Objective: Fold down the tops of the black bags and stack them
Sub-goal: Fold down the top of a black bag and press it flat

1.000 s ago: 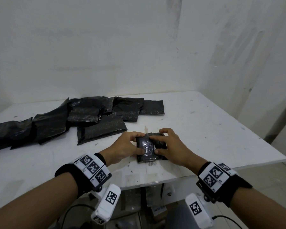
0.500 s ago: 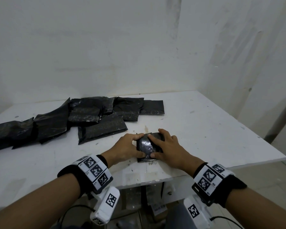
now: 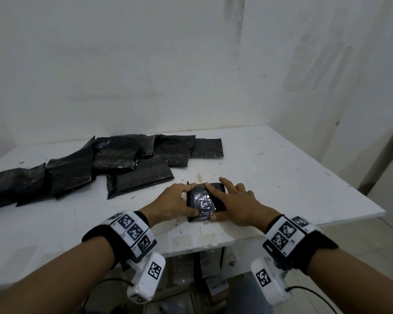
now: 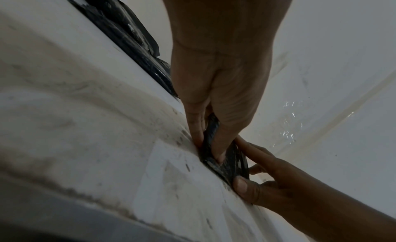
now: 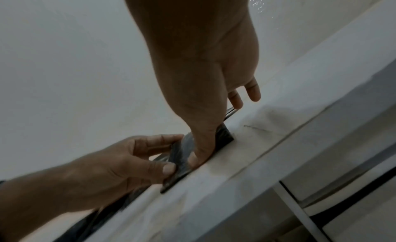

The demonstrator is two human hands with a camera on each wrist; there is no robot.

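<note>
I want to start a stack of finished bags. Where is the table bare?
Bare: the table right of the folded bag, out to the right edge, and the near-left strip before the unfolded bags. Crowded: the far-left, where those overlap.

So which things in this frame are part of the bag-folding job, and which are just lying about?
Part of the job:
- folded black bag, on the table near its front edge
- left hand, gripping its left edge
- right hand, fingers pressing flat on it
- unfolded black bags, overlapping in a row behind

Just there:
- white table
- boxes under the table
</note>
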